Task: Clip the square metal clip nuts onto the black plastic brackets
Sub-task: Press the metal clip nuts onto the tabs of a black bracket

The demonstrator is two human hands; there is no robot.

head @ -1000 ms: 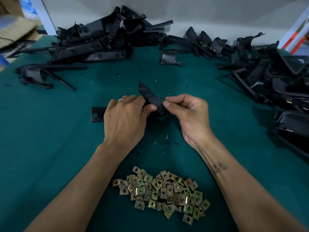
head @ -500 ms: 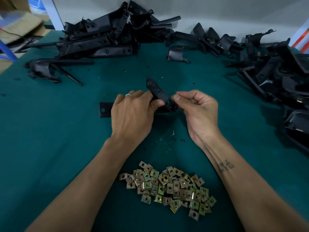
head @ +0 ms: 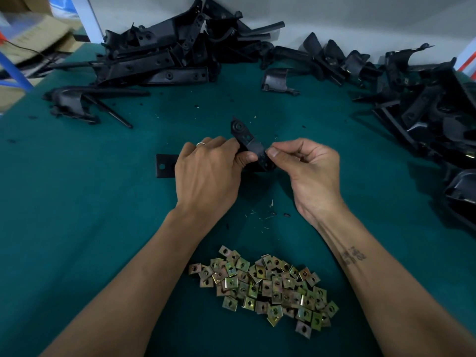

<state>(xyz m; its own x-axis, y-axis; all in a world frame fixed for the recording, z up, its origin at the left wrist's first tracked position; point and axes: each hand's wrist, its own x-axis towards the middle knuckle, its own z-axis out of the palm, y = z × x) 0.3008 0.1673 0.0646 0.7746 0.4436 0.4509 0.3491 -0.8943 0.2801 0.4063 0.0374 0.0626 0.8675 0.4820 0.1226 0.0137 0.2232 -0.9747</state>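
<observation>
A black plastic bracket is held over the middle of the green table, one arm slanting up and away, its flat end sticking out to the left. My left hand grips the bracket's middle, thumb on the near side. My right hand pinches the bracket's lower right end between thumb and forefinger; whether a clip nut sits under the fingertips is hidden. A heap of square brass-coloured clip nuts lies close to me between my forearms.
Black brackets are piled at the back left, along the back and down the right side. One bracket lies apart at the left. Plastic shavings dot the green table. Cardboard boxes sit beyond the far left corner.
Both hands keep the same hold on the bracket. The view has shifted slightly, so hands, nuts and piles sit a little further right and lower in the picture.
</observation>
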